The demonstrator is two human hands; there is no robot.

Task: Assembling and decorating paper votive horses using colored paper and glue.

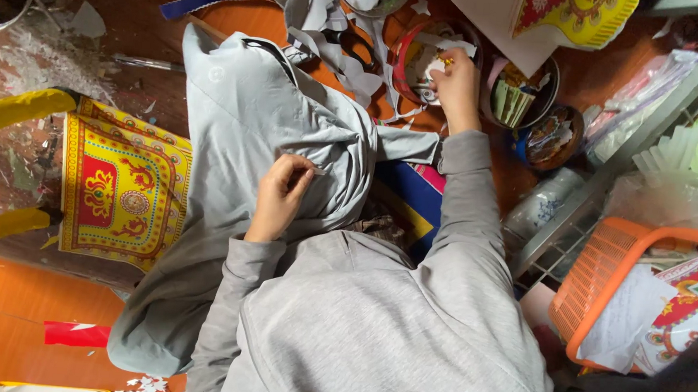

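Note:
I sit on the floor in a grey hooded top, with a light grey jacket (246, 130) spread over my lap. My left hand (281, 192) rests on that jacket and pinches a small pale paper piece between thumb and fingers. My right hand (456, 84) reaches forward into a round red-rimmed container (410, 56) and grips a small white and yellow paper cutout there. Grey and white paper scraps (338, 21) lie strewn just left of that container.
A yellow and red printed paper sheet (124, 187) lies at my left by a yellow frame (7, 111). Small round bowls (554, 136) of cutouts stand right of the container. An orange plastic basket (608, 283) with papers sits at the right beside a metal rack (663, 105).

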